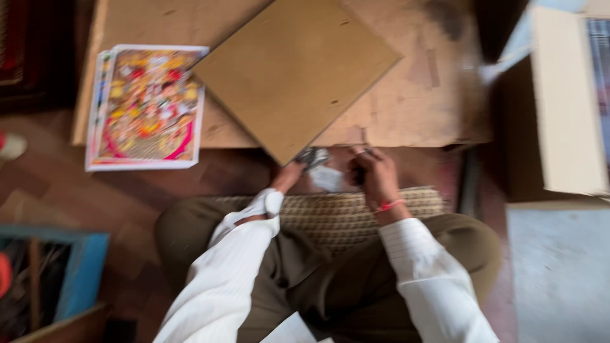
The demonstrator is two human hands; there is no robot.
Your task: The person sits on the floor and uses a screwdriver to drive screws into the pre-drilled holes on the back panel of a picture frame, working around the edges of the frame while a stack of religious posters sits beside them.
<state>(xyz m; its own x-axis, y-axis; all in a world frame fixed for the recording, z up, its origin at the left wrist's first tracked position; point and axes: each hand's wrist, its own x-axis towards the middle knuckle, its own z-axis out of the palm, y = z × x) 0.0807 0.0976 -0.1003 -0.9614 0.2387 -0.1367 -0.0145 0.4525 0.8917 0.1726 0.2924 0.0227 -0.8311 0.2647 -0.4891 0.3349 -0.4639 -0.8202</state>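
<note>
Two hands meet just below the near edge of the low wooden table (419, 101), above your lap. Your right hand (375, 174) has its fingers curled in; a thin dark object shows at the fingertips, but blur hides whether it is truly pinched, so the grip cannot be told. Your left hand (291, 174) is mostly hidden behind its white cuff; its fingers sit against a small grey metallic object (312, 157), and how tightly they close cannot be told either. A pale scrap of paper or plastic (328, 179) lies between the two hands, touching or just under the fingers. A red thread band (389, 205) circles your right wrist.

Outward: a woven straw mat (343, 213) runs under both wrists, across your knees. A square brown board (295, 70) lies tilted on the table, one corner pointing down at the grey object and almost touching it. Left of the board, a stack of colourful prints (146, 108), rectangular with white borders and a red, yellow and pink picture, overhangs the table's left edge. Far right, a large pale cardboard box (565, 101) stands well apart from the hands. Lower left, a blue-edged wooden crate (82, 273) sits on the floor.
</note>
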